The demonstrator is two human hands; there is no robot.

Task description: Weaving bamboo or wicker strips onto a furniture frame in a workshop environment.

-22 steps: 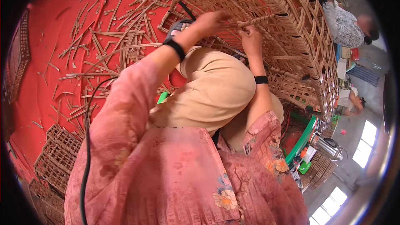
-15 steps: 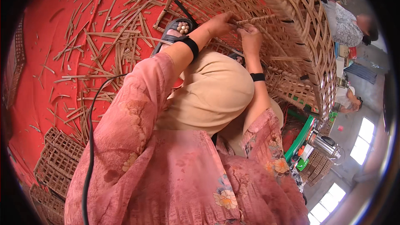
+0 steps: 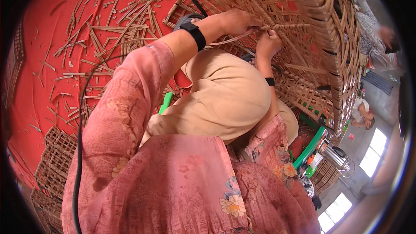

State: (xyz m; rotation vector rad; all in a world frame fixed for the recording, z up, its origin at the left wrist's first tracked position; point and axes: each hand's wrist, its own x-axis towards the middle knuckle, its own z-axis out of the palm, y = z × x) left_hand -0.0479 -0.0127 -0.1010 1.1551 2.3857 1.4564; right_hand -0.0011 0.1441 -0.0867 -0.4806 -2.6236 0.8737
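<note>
A large woven wicker basket (image 3: pixel 346 73) lies tipped in front of me, its open inside facing my hands. Across its inside runs a bar wrapped in strip (image 3: pixel 297 27). My left hand (image 3: pixel 239 21) is at the bar's left end, fingers closed on a loose, pale wicker strip (image 3: pixel 230 40) that trails back under my wrist. My right hand (image 3: pixel 269 44) is just below the bar, thumb and finger pinched at the same end, where the strip meets it. The fingertips partly hide the strip there.
Cut wicker pieces (image 3: pixel 130 30) litter the red floor cover (image 3: pixel 47 56). Small woven baskets (image 3: pixel 58 156) are stacked at lower left. A black cable (image 3: pixel 80 147) runs past my left sleeve. At right stand a green-edged table (image 3: pixel 313 147) and a metal flask (image 3: pixel 333 156); other people are beyond.
Both hands have shifted right relative to the view, and the left one is turned more across the bar. The strip now bows below my left wrist. A green object now shows beside my leg.
</note>
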